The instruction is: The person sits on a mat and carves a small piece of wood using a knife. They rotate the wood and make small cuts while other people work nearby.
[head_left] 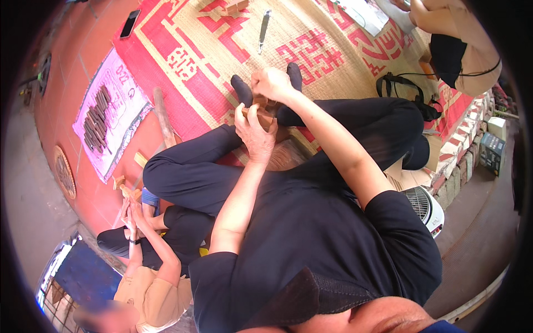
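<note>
From my distant seat I am looking down on a red and cream mat (355,14) that is covering much of the floor (66,72), whose red tiles are showing at the left; a phone (130,24) is lying at the mat's edge and a slim metal tool (265,30) is lying beyond the feet (241,89); on the left a pink cloth (114,155) is bearing a row of dark sticks (97,119); on the right a brick edge (456,176) is running past a dark box (492,154) and a fan (436,213); one co-worker (150,294) is sitting at the lower left and another (458,33) at the upper right. The brown block (260,117) is sitting in my wearer's left hand (257,136), between the legs, near the feet; its long axis is apparently slanting across the view, from upper left to lower right, though fingers are covering parts of it and I cannot tell which end is leading; the left fingers are bending over it, slightly spread, gripping it; the right hand (272,84) is forming a fist just above, its fingers pressing together, and I cannot tell what, if anything, they are pinching.
</note>
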